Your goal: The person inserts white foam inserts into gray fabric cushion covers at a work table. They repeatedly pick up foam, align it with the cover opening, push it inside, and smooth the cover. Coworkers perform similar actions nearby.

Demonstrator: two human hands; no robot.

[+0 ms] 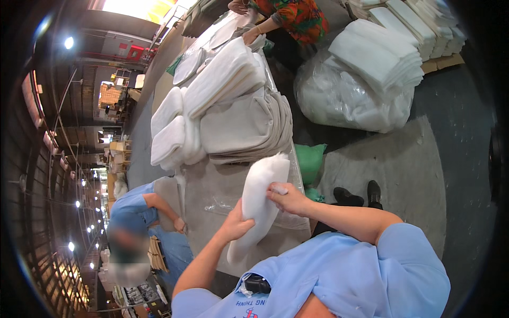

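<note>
Both my hands hold a long, soft piece of white batting above the near part of the table. My left hand grips its lower left edge, with the thumb lying over the top. On the opposite edge, my right hand is closed around the batting, fingers bent. Just beyond the piece lies a stack of folded beige fabric. Thick folded white batting is piled behind that stack, and more folded white batting lies to its left.
A table carries the stacks and some clear plastic film. To the right, a large plastic bag has white batting sheets on top. Green sacks sit by the table edge. One co-worker stands left, another at the far end.
</note>
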